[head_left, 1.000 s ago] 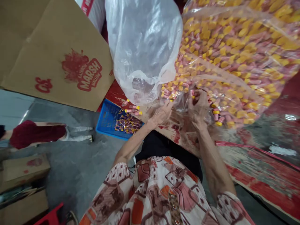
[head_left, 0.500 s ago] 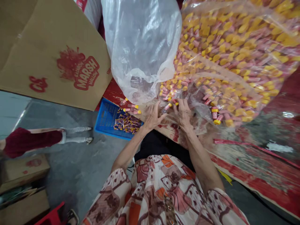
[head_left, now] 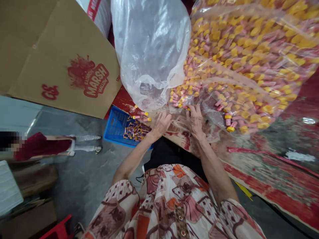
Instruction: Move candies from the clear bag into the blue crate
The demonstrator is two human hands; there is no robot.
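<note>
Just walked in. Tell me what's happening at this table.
A person is working with small yellow-capped tubes. The right hand is at the mouth of a big clear bag full of them, its fingers at a capped tube. The left hand rests at the table edge; whether it holds anything is hidden. Loose tubes lie left of it, near a blue basket partly filled with small pieces.

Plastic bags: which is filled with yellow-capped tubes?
The large bag at picture right: pink tubes with yellow caps show through, unlike the whitish bag beside it.
</note>
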